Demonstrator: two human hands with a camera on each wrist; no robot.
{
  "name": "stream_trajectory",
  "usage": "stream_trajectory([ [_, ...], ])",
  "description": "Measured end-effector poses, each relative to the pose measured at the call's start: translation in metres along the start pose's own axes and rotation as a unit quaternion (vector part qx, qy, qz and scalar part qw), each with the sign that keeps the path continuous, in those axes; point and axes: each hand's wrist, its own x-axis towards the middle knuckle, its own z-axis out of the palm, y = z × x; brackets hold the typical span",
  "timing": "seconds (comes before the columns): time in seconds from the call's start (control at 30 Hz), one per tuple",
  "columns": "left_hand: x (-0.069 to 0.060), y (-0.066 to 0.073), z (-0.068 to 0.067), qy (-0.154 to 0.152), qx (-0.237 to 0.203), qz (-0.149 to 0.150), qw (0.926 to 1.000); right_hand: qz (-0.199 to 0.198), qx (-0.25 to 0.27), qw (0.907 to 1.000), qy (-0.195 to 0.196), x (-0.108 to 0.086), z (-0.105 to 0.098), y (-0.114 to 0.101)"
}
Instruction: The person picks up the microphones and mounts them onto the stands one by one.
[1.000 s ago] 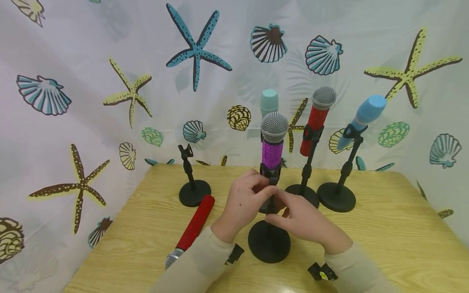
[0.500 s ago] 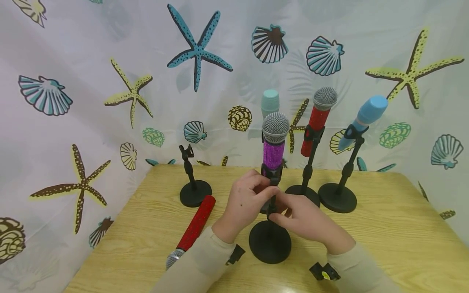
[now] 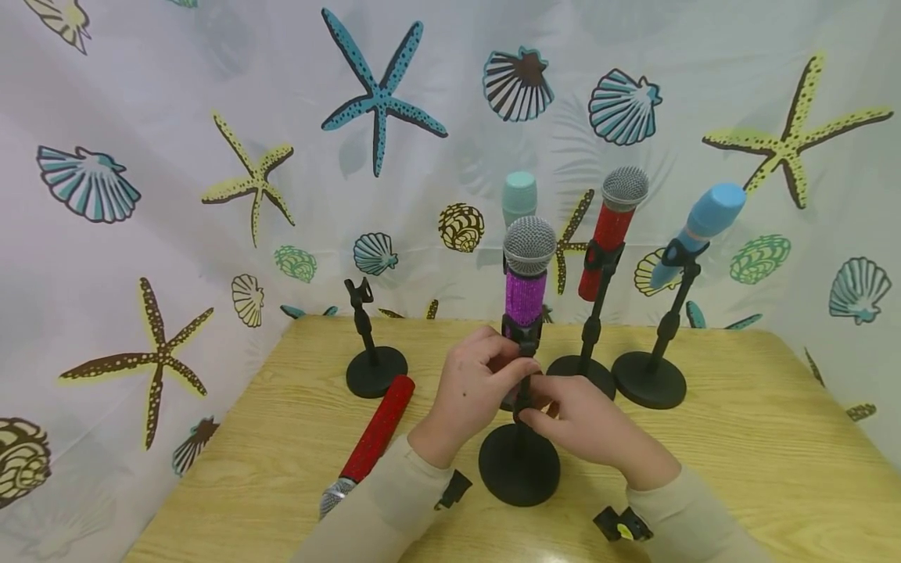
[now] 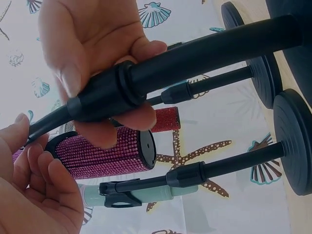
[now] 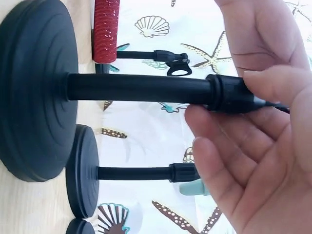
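A black microphone stand (image 3: pixel 519 461) stands upright before me, bearing a purple sparkly microphone (image 3: pixel 525 299) with a silver mesh head. My left hand (image 3: pixel 470 385) pinches its thin upper pole just below the clip; the left wrist view shows thumb and fingertips meeting there. Lower down, my right hand (image 3: pixel 583 414) grips the adjusting collar (image 5: pixel 231 92) between thumb and fingers. A red sparkly microphone (image 3: pixel 376 432) lies on the table by my left forearm, its mesh head partly behind the sleeve. Behind it is a stand (image 3: pixel 373 369) with a bare clip.
Behind my right hand, other stands hold a red microphone (image 3: pixel 611 234), a blue microphone (image 3: pixel 707 219) and a mint-green microphone (image 3: pixel 519 194), the last partly hidden by the purple one. A shell-and-starfish curtain (image 3: pixel 422 188) hangs behind the wooden table (image 3: pixel 746 438).
My right fingers shift slightly at the collar. Both hands otherwise stay on the stand, and the microphones keep their places; the whole head view moves a touch.
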Motion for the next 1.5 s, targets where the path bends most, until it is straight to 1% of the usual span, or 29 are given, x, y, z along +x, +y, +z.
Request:
stream_trajectory([
  [0.1,0.001,0.0,0.0,0.003,0.0,0.002,1.0,0.011,0.005,0.9999,0.008,0.001,0.002,-0.001],
  [0.23,0.001,-0.001,0.001,0.008,0.003,0.005,0.9999,0.035,-0.012,0.9989,0.028,0.004,0.006,-0.003],
  [0.3,0.001,-0.002,0.001,0.009,0.006,0.002,0.9999,0.027,-0.017,0.9991,0.027,0.004,0.006,-0.003],
  [0.37,0.0,-0.002,0.001,0.007,0.009,-0.004,0.9999,0.01,-0.02,0.9995,0.021,0.003,0.005,-0.003],
  [0.5,0.0,-0.001,0.001,0.007,0.014,-0.006,0.9999,-0.021,-0.002,0.9997,0.011,0.002,0.001,-0.001],
  [0.6,0.001,-0.001,0.003,0.012,0.018,0.004,0.9998,-0.025,0.006,0.9995,0.018,0.002,0.002,0.001],
  [0.77,0.001,-0.002,0.004,0.018,0.024,0.017,0.9994,-0.039,0.004,0.9983,0.042,0.002,0.008,0.005],
  [0.87,0.0,-0.003,0.004,0.02,0.024,0.024,0.9992,-0.048,0.001,0.9974,0.054,0.002,0.012,0.006],
  [1.0,-0.001,-0.005,0.005,0.023,0.026,0.038,0.9987,-0.053,-0.017,0.9961,0.068,0.002,0.016,0.007],
  [1.07,-0.002,-0.006,0.005,0.023,0.025,0.039,0.9987,-0.056,-0.025,0.9957,0.07,0.002,0.016,0.006],
  [1.13,-0.002,-0.006,0.005,0.019,0.025,0.032,0.999,-0.056,-0.029,0.9959,0.064,0.001,0.016,0.006],
  [1.23,-0.003,-0.005,0.003,-0.004,0.032,0.006,0.9995,-0.041,-0.031,0.9982,0.03,0.0,0.012,0.006],
  [1.27,-0.003,-0.004,0.002,-0.019,0.038,-0.005,0.9991,-0.03,-0.032,0.9989,0.013,-0.002,0.01,0.007],
  [1.33,-0.003,-0.003,-0.003,-0.06,0.055,-0.029,0.9963,-0.007,-0.046,0.9986,-0.025,-0.005,0.006,0.007],
  [1.4,-0.004,-0.003,-0.009,-0.106,0.085,-0.052,0.9894,0.012,-0.073,0.9952,-0.064,-0.01,0.004,0.008],
  [1.43,-0.006,-0.004,-0.012,-0.129,0.105,-0.06,0.9842,0.017,-0.091,0.9923,-0.083,-0.013,0.004,0.008],
  [1.47,-0.008,-0.006,-0.015,-0.152,0.129,-0.068,0.9775,0.018,-0.112,0.9883,-0.102,-0.016,0.005,0.008],
  [1.5,-0.01,-0.009,-0.018,-0.175,0.158,-0.076,0.9688,0.015,-0.136,0.9834,-0.12,-0.02,0.006,0.008],
])
